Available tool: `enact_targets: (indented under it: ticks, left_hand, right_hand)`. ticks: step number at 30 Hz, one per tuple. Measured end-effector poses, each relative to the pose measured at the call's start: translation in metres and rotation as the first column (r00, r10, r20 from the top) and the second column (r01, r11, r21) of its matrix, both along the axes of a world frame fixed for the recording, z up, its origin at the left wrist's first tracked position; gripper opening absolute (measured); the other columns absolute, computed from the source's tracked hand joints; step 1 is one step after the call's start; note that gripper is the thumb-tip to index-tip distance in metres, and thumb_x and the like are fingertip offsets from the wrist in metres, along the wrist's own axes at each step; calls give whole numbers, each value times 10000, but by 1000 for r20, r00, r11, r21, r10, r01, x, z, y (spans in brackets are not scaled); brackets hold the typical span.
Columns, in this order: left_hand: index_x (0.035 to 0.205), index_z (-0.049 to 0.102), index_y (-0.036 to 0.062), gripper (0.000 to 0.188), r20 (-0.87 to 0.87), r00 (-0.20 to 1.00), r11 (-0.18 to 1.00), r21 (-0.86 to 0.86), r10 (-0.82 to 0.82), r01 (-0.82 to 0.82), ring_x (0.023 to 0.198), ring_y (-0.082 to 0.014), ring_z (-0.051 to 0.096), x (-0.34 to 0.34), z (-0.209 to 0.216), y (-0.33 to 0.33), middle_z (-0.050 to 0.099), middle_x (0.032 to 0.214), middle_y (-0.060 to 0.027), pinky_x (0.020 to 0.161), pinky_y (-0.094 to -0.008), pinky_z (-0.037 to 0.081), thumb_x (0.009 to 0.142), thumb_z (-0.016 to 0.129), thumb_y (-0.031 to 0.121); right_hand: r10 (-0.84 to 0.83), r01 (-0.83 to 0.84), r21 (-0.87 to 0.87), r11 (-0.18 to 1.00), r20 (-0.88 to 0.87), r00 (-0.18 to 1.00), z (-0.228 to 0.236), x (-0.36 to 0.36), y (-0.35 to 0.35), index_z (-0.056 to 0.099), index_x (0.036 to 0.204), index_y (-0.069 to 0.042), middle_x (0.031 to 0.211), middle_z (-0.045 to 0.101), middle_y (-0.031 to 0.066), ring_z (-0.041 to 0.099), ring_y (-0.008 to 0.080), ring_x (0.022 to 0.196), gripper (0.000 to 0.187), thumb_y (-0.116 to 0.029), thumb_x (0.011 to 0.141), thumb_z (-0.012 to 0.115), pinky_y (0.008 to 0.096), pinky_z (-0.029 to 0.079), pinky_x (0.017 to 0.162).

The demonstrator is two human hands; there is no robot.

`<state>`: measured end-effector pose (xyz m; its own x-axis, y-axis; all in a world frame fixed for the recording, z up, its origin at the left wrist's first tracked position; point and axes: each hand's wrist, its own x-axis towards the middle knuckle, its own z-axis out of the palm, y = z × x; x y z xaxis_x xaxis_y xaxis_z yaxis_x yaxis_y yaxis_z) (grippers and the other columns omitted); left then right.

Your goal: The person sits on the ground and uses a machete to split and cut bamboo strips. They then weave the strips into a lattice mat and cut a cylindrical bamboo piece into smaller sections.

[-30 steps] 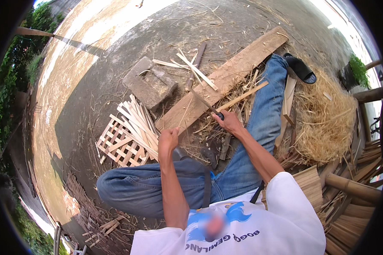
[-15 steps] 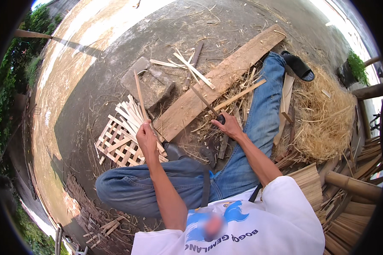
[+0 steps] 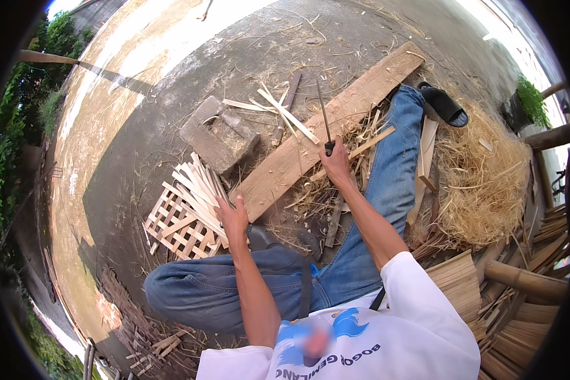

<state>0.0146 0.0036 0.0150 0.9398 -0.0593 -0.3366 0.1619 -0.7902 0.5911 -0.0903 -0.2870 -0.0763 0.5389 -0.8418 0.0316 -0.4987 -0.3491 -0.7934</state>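
My right hand (image 3: pixel 337 163) is closed round the black handle of a long, narrow-bladed knife (image 3: pixel 323 111). Its blade points away from me, over the long wooden plank (image 3: pixel 282 174). On the left, my left hand (image 3: pixel 234 220) has thumb and fingers apart, at the near end of a fanned pile of pale split bamboo strips (image 3: pixel 198 183). I see no strip gripped in it, though its fingertips are partly hidden. Beneath the pile lies a woven bamboo lattice (image 3: pixel 174 218).
A stone block (image 3: pixel 218 136) sits beside the plank, with loose strips (image 3: pixel 285 114) beyond it. Curly shavings (image 3: pixel 484 183) are heaped at the right, near a black sandal (image 3: pixel 446 106) on my outstretched leg. Bamboo poles (image 3: pixel 525 280) stick in at the lower right.
The bamboo strip that my left hand held upright has left it, and that hand has dropped nearer the pile. My right hand has moved forward, swinging the knife blade more upright in the view.
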Motion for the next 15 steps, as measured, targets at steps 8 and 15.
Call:
enact_targets:
  ticks: [8, 15]
  left_hand:
    - [1498, 389, -72, 728, -24, 995, 969, -230, -96, 88, 1391, -366, 471, -3, -14, -4, 474, 1481, -302, 1133, -394, 373, 968, 634, 363]
    - [1505, 393, -50, 687, -49, 982, 940, -302, -180, 158, 1338, -340, 531, -2, -2, -14, 522, 1442, -281, 1097, -401, 415, 991, 617, 347]
  right_hand:
    - [134, -156, -63, 986, -265, 955, -10, 49, -15, 510, 1131, -38, 1089, 613, 189, 652, 399, 995, 415, -234, 861, 758, 502, 540, 805]
    - [40, -109, 291, 951, 233, 972, -7, 14, 5, 583, 1017, -19, 769, 654, 90, 636, 200, 683, 292, -198, 847, 739, 341, 510, 633]
